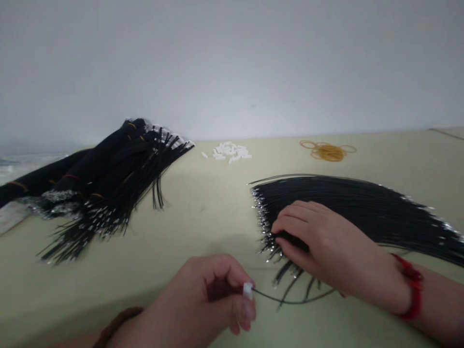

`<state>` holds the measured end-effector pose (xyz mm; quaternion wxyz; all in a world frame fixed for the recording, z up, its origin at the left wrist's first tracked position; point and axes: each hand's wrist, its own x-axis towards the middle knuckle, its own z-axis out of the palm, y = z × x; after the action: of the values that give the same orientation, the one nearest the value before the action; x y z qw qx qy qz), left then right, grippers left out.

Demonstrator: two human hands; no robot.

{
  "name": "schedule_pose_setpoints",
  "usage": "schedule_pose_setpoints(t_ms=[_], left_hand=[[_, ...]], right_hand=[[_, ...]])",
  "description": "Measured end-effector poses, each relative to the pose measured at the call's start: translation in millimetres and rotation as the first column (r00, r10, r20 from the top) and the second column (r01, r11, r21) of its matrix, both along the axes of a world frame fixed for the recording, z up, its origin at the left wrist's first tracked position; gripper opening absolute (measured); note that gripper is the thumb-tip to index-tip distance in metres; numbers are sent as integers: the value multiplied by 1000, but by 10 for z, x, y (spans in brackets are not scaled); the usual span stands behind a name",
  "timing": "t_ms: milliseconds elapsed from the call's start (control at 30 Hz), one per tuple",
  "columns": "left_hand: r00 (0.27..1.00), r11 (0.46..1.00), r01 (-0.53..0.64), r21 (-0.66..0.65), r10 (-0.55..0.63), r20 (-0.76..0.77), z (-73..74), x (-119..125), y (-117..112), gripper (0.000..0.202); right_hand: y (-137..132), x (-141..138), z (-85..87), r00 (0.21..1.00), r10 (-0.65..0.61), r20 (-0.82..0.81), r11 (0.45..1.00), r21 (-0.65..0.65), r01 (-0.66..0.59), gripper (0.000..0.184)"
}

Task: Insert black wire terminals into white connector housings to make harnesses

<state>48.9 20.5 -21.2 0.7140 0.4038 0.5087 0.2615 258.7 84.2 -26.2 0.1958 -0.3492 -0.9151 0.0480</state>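
Head view: left grip pinches white connector, likely light, rigid; black wire rightward probably bendy, hold near connector; right grip over wire pile, closure unclear.

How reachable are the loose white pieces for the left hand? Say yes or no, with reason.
Probably yes: nothing visible blocks the way from the left hand to the loose white pieces, though it is pinching a white block.
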Motion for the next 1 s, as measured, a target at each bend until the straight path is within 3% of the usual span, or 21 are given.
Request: schedule_pose_setpoints(t_ms=[167,367,600,1000], left_hand=[[998,999,-6,35,4,55,-31,-20,20,13],[1000,1000,-19,21,18,25,-7,6,31,17],[999,999,-32,32,33,-15,18,-8,32,17],[998,998,-54,16,54,22,19,5,30,19]], right_hand=[[51,5,-46,996,43,79,994,98,-51,29],[-38,-40,4,995,84,-58,984,161,-74,30],[-388,-179,69,982,95,-160,994,75,-84,34],[-423,-171,31,983,104,-154,992,88,-91,41]])
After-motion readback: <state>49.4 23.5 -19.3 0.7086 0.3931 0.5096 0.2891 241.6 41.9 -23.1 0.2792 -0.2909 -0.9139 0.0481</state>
